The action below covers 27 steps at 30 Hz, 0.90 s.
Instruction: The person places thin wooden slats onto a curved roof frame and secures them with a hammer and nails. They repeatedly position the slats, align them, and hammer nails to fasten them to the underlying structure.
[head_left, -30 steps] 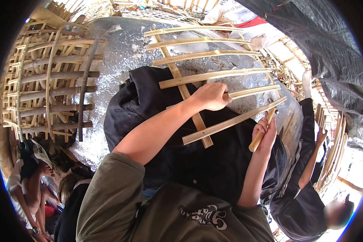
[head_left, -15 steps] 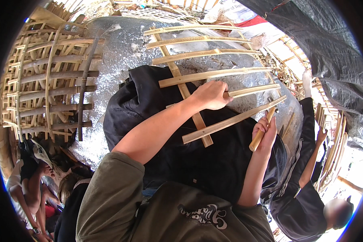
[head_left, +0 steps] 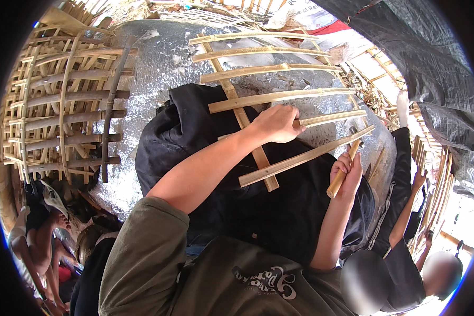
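Note:
Across my lap and the silvery sheet lies a frame of split bamboo slats [head_left: 279, 98], several crosswise pieces set on two long strips. My left hand [head_left: 279, 124] is closed around a crosswise slat [head_left: 334, 118] near the frame's lower end, knuckles up. In my right hand [head_left: 347, 174], just right of the lowest slat [head_left: 305, 156], is a hammer [head_left: 336, 188] gripped by its pale wooden handle. The hammer's head sits by that slat's right end, partly hidden, and I cannot tell whether they touch.
Stacked bamboo lattices [head_left: 71, 105] stand at the left. A silvery sheet [head_left: 152, 63] covers the floor beneath the frame. At right, a co-worker in dark clothes [head_left: 400, 210] sits by upright bamboo strips [head_left: 437, 184]. Black plastic sheeting [head_left: 426, 52] hangs upper right; other people's limbs [head_left: 39, 242] show lower left.
My hands and the bamboo frame stay almost where they were. Another person's head has come into view at the lower right, in front of the co-worker.

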Motion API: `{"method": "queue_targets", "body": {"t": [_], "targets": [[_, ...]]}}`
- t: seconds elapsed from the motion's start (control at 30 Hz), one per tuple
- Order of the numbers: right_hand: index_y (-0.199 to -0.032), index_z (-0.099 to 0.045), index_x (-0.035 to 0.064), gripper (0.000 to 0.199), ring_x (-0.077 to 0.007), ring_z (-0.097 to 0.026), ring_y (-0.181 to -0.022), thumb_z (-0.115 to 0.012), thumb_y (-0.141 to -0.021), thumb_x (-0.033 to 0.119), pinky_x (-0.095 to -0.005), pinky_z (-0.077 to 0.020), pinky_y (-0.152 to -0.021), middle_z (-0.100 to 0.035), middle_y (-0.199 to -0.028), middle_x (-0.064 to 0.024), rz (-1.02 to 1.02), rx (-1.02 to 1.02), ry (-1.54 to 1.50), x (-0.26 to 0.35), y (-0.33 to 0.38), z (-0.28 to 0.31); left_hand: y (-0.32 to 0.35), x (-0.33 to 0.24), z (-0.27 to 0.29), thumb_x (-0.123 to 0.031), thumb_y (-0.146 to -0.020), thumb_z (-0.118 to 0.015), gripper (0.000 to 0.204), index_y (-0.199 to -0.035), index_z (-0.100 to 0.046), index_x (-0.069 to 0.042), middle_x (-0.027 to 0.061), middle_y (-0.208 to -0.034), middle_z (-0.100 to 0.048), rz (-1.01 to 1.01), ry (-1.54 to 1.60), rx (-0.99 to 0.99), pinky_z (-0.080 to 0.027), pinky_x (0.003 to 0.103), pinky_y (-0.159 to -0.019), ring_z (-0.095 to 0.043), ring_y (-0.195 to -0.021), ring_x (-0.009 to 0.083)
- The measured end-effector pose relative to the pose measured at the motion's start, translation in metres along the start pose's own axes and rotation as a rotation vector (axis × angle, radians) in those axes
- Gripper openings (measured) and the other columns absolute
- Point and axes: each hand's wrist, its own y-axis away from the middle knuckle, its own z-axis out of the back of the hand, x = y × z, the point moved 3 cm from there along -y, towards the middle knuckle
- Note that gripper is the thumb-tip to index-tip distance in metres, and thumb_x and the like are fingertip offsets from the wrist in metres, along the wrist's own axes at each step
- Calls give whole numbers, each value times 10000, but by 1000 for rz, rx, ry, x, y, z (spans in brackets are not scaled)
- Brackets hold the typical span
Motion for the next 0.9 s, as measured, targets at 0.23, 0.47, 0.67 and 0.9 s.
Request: {"method": "queue_targets", "body": {"t": [0.23, 0.47, 0.67, 0.9], "targets": [[-1303, -494, -5, 352, -18, -366, -590, -525, -1079, 265, -163, -356, -501, -387, -799, 31, -3, -17, -1, 0, 0, -1, 0, 1, -2, -369, -947, -677, 442, -1107, -698, 43, 241, -968, -732, 3, -2, -5, -544, 452, -880, -712, -969, 392], [-1279, -501, -9, 338, -13, -355, -582, -518, -1083, 266, -161, -349, -497, -374, -773, 42, -4, -31, -6, 0, 1, -4, 0, 1, -2, -372, -953, -668, 446, -1130, -690, 37, 241, -1001, -728, 17, -22, -2, -540, 454, -893, -705, -996, 390], [-1272, -498, -9, 321, -11, -350, -578, -505, -1088, 253, -161, -347, -499, -374, -772, 43, -15, -36, -25, 1, 0, -2, -1, 2, -5, -370, -954, -667, 449, -1129, -688, 43, 237, -997, -729, 19, -22, -10, -539, 458, -892, -705, -998, 389], [-1254, -504, -3, 307, -10, -348, -571, -504, -1090, 255, -162, -345, -492, -367, -758, 47, -13, -51, -20, 0, 3, -7, 0, 2, -4, -364, -953, -670, 437, -1108, -694, 44, 232, -955, -731, 25, -18, -14, -543, 456, -870, -712, -966, 387]]}}
